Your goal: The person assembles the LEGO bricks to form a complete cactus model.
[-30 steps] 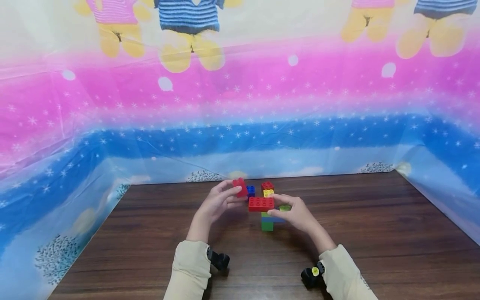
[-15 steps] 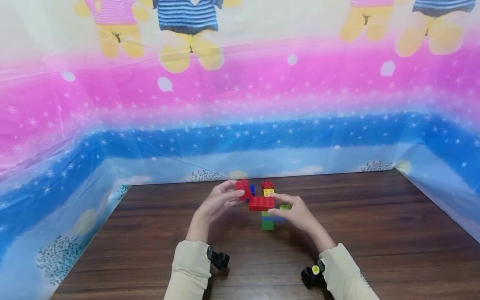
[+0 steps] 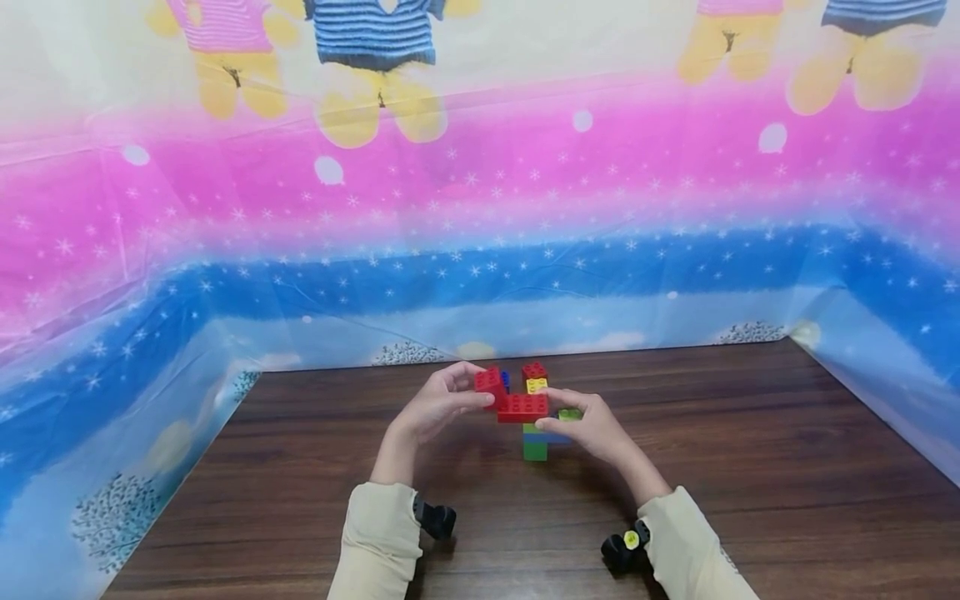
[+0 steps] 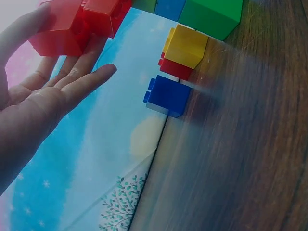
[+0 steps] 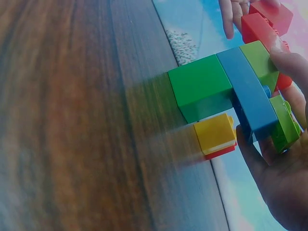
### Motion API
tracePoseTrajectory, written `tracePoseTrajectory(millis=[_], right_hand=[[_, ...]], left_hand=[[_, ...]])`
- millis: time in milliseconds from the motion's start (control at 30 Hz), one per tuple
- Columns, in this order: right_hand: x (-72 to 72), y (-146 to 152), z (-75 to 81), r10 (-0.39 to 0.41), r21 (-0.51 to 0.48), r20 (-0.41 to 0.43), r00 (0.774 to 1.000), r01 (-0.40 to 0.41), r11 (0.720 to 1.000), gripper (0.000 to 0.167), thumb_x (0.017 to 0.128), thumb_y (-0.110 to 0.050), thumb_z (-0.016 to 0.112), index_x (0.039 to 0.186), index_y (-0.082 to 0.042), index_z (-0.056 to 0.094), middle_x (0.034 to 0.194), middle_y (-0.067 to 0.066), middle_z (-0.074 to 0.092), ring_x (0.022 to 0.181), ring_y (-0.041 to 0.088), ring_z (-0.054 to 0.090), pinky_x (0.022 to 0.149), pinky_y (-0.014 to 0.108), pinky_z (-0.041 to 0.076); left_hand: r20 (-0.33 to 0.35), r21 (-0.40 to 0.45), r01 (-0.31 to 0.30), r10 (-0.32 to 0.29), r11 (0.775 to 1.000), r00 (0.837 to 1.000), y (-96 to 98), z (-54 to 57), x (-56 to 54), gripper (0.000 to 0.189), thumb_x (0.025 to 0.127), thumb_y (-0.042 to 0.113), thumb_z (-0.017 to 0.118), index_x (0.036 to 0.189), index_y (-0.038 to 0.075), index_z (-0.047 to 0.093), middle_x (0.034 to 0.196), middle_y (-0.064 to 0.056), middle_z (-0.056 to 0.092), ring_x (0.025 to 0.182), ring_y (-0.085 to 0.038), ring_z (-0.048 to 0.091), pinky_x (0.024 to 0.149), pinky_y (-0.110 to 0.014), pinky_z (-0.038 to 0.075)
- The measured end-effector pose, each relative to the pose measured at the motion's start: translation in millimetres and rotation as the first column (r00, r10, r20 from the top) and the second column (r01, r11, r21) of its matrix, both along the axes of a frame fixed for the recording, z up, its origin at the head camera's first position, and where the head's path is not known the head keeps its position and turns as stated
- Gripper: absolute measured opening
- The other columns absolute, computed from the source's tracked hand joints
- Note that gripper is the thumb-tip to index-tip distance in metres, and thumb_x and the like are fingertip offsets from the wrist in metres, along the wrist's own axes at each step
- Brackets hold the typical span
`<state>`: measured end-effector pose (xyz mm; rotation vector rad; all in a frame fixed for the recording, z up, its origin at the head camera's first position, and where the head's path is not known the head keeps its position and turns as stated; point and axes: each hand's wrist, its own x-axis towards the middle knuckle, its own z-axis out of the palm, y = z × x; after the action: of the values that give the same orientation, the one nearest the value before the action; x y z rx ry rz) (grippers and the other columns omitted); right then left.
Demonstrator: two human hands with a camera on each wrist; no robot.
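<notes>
Fingers of my left hand grip a red block, my right hand a stack, toward the worktop's far edge.

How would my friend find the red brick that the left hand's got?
Start at the brown table, then find the tower with green at the bottom and a long red brick across its top. Go to that brick's left end in the head view. Yours is the red brick there, the only brick pinched in the left hand.
</notes>
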<state>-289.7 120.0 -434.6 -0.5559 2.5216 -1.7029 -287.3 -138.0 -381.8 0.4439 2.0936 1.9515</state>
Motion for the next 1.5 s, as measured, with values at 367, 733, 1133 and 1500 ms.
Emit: tracePoseTrajectory(millis=[367,733,1133,1500], right_hand=[[-1.6,1.3,-1.9,0.001,-0.009,0.009,1.000,-0.001,1.000,0.055,0.087,-0.030,0.073,0.137,-0.014,0.057,0.141,0.015,0.056,0.134,0.035,0.046,0.107,0.061,0.038],[-4.7,0.0,-2.5,0.004,-0.028,0.023,1.000,-0.003,1.000,0.057,0.086,-0.033,0.073,0.137,-0.013,0.057,0.142,0.014,0.056,0.134,0.035,0.045,0.108,0.061,0.038],[-5.1,-1.7,-4.9,-0.003,-0.037,0.035,0.999,0.004,0.999,0.056,0.085,-0.034,0.074,0.136,-0.016,0.058,0.140,0.012,0.058,0.132,0.033,0.047,0.107,0.059,0.039],[-3.8,0.2,-6.9,-0.002,-0.041,0.022,1.000,0.002,0.999,0.054,0.086,-0.032,0.073,0.136,-0.015,0.058,0.141,0.013,0.056,0.135,0.035,0.045,0.108,0.064,0.035]], left_hand=[[-0.073,-0.101,-0.013,0.006,0.995,0.997,1.8,6.4,1.5,0.036,0.088,0.009,0.068,0.120,0.001,0.055,0.115,-0.016,0.070,0.095,-0.015,0.069,0.099,-0.040,0.051],[-0.188,-0.217,-0.035,-0.007,0.976,0.982,6.8,13.2,5.3,0.037,0.088,0.011,0.068,0.120,0.000,0.056,0.115,-0.022,0.068,0.098,-0.017,0.067,0.091,-0.037,0.054],[-0.223,-0.251,-0.015,-0.042,0.968,0.974,7.0,13.7,9.1,0.044,0.091,0.012,0.065,0.131,0.001,0.052,0.122,-0.022,0.063,0.107,-0.021,0.063,0.092,-0.039,0.055],[-0.260,-0.268,0.002,-0.075,0.963,0.963,11.0,11.6,8.1,0.042,0.092,0.013,0.064,0.129,-0.003,0.052,0.119,-0.023,0.062,0.102,-0.018,0.062,0.093,-0.048,0.054]])
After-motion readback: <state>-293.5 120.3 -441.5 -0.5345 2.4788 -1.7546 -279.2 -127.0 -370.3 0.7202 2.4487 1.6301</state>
